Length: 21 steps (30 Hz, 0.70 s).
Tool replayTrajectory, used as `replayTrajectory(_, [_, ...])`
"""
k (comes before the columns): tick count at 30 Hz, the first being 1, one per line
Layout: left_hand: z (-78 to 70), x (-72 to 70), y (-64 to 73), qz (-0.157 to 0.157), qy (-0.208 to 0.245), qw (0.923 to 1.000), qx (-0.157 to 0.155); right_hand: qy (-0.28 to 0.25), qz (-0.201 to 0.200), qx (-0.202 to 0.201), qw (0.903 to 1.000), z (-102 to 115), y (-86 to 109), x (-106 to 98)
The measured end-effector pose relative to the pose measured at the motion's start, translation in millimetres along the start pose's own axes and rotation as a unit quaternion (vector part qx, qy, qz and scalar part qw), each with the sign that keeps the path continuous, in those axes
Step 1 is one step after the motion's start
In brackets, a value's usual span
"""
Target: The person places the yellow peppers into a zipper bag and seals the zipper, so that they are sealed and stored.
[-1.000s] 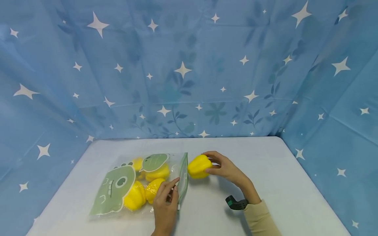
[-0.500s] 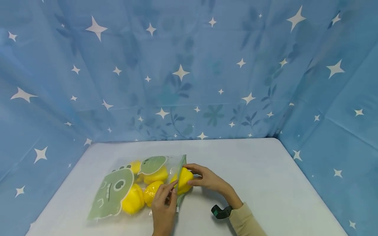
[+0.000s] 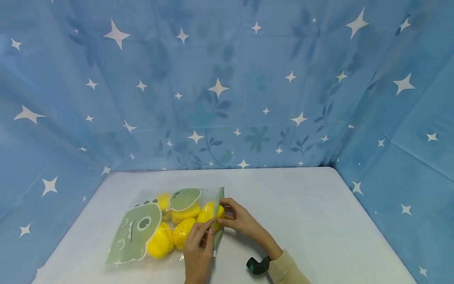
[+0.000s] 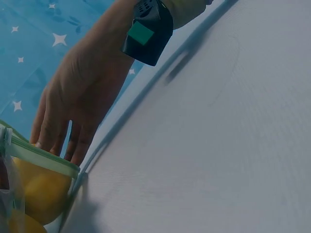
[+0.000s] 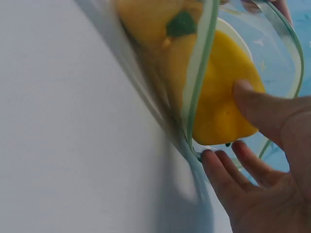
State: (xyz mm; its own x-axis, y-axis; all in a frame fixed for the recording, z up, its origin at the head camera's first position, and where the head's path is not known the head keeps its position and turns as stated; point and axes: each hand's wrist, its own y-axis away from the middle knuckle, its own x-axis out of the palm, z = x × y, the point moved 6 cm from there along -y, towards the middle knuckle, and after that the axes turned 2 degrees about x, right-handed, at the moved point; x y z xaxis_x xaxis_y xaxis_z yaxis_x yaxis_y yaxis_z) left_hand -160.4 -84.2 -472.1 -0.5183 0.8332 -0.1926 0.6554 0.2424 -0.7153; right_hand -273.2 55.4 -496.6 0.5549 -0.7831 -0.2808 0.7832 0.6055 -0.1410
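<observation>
A clear zip bag (image 3: 136, 232) with green dinosaur prints lies on the table, its green-edged mouth towards the right. Several yellow bell peppers (image 3: 160, 241) show through the film. At the mouth, my left hand (image 3: 197, 250) pinches the near edge between thumb and fingers. My right hand (image 3: 244, 224) holds one more bell pepper (image 5: 226, 90) by its outer end, most of it inside the bag. In the right wrist view the thumb (image 5: 252, 104) presses on the pepper, with the other fingers below it near the rim.
The white table (image 3: 301, 213) stretches to the right of the bag. Blue curtains (image 3: 220, 79) with white stars stand behind it and at both sides. A small zip slider (image 3: 214, 253) sits at the bag's near corner. A dark band (image 3: 258, 266) is on the right wrist.
My right hand has moved left, bringing the bell pepper from outside the bag through its mouth. My left hand has stayed on the bag's edge.
</observation>
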Motion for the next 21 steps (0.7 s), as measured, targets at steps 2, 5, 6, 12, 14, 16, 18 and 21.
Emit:
replayTrajectory(2, [0.0, 0.2, 0.6, 0.002, 0.000, 1.0000, -0.003, 0.023, -0.022, -0.016, 0.9994, 0.3, -0.5, -1.0])
replayTrajectory(5, [1.3, -0.3, 2.6, 0.008, -0.008, 0.9998, -0.016, 0.060, -0.053, -0.029, 0.9964, -1.3, -0.2, -1.1])
replayTrajectory(6, [1.9, -0.9, 3.5, 0.009, -0.014, 0.9996, -0.021, 0.066, -0.059, -0.027, 0.9957, -2.5, -0.2, -0.2])
replayTrajectory(12, [4.6, -2.2, 2.7, 0.011, -0.029, 0.9991, -0.030, 0.051, -0.086, 0.000, 0.9950, -9.3, -1.9, 4.6])
replayTrajectory(14, [5.0, -1.9, 1.7, 0.012, -0.029, 0.9990, -0.031, 0.029, -0.094, 0.007, 0.9951, -10.6, -2.2, 5.4])
replayTrajectory(16, [5.3, -1.6, 1.1, 0.011, -0.028, 0.9990, -0.033, 0.011, -0.094, 0.012, 0.9954, -11.1, -2.3, 6.6])
replayTrajectory(18, [5.7, -1.4, 1.2, 0.007, -0.026, 0.9990, -0.035, 0.001, -0.087, 0.016, 0.9961, -12.3, -2.7, 8.6])
replayTrajectory(21, [6.5, -1.5, 1.2, 0.000, -0.026, 0.9989, -0.039, -0.001, -0.072, 0.015, 0.9973, -11.6, -4.0, 11.8])
